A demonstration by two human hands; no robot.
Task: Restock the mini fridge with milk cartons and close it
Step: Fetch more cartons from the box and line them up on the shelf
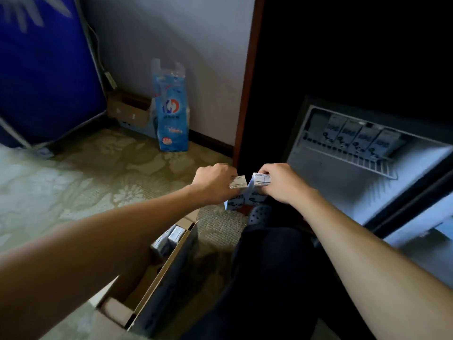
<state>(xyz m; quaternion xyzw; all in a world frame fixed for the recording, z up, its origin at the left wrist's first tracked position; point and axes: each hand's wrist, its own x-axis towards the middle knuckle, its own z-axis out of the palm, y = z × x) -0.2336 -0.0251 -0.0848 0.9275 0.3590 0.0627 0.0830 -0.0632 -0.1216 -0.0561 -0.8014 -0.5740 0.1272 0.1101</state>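
Cardboard box [166, 266] behind my fingers holds spare cartons [169, 238], so I judge we're partway. Left hand [215, 182] grips the left carton [236, 192], right hand [282, 185] grips the right carton [259, 185], side by side between my fingers. Beyond my fingers, to the right, the mini fridge [343, 173] stands open, shelved cartons [355, 138] lined up inside. Remaining: load these, empty the box, shut the door.
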